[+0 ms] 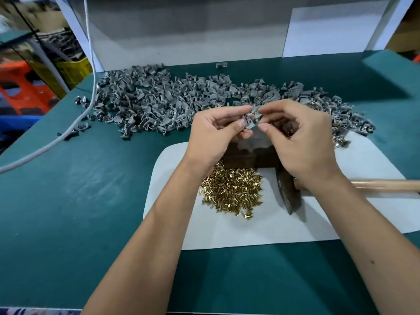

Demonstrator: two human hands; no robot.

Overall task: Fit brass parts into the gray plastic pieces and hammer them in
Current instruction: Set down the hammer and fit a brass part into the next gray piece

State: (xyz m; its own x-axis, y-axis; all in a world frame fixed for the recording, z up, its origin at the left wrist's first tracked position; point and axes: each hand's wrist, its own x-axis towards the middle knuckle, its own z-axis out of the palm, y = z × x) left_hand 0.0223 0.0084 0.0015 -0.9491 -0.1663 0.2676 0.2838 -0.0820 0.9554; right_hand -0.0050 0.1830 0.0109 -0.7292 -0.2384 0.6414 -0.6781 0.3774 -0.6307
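Two hands pinch a gray plastic piece above a green workbench strewn with parts.

The left hand (213, 130) and right hand (300, 137) both hold one gray plastic piece (251, 118) between curled fingertips, raised over a dark metal block (250, 155). Just below, a heap of brass parts (234, 192) lies on a white sheet (250, 233), with a hammer (288, 192) resting beside it, wooden handle pointing right. A wide pile of gray pieces (159, 101) spreads across the green table (79, 201) behind. A white cable (86, 105) trails at left; white panels (181, 30) back the bench, with orange and yellow crates (34, 83) beyond.
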